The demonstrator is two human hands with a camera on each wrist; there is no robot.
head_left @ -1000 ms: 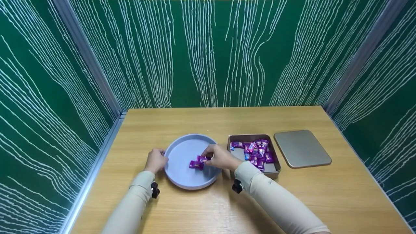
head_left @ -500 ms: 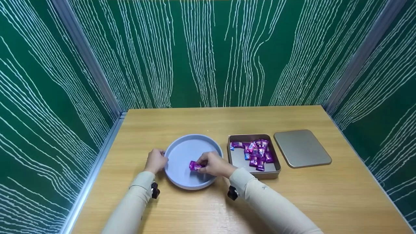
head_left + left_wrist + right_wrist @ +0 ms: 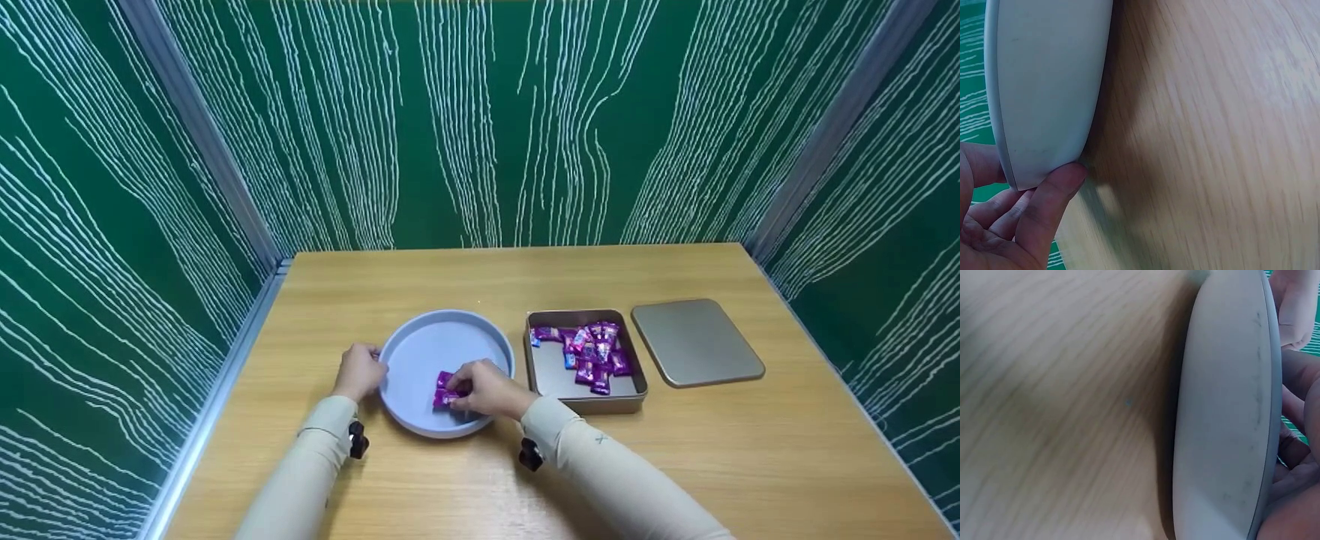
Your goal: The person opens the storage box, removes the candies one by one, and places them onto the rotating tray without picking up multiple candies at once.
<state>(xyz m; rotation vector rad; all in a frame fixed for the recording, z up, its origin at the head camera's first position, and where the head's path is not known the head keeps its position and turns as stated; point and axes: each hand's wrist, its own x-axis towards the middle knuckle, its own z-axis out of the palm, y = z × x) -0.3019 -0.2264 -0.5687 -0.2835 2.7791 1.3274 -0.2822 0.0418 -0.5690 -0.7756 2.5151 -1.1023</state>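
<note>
A round pale blue tray (image 3: pixel 420 349) with a low raised wall stands on the table. My left hand (image 3: pixel 361 371) holds its left edge, and in the left wrist view the thumb (image 3: pixel 1053 188) presses the outer wall. Inside the tray my right hand (image 3: pixel 487 388) pinches a purple-wrapped candy (image 3: pixel 441 399) low over the tray floor. Another purple candy (image 3: pixel 443 379) lies right behind it, partly hidden by the fingers. The right wrist view shows mainly the tray's outer wall (image 3: pixel 1224 405), which hides what the fingertips hold.
A square metal tin (image 3: pixel 585 405) holding several purple candies (image 3: pixel 592 352) stands right of the tray. Its flat lid (image 3: pixel 697 341) lies further right on the wooden table (image 3: pixel 480 277). Green panels with white lines surround the table.
My right hand has moved left and toward the front inside the tray, bringing a candy in front of the one lying there. My left hand has stayed at the tray's edge.
</note>
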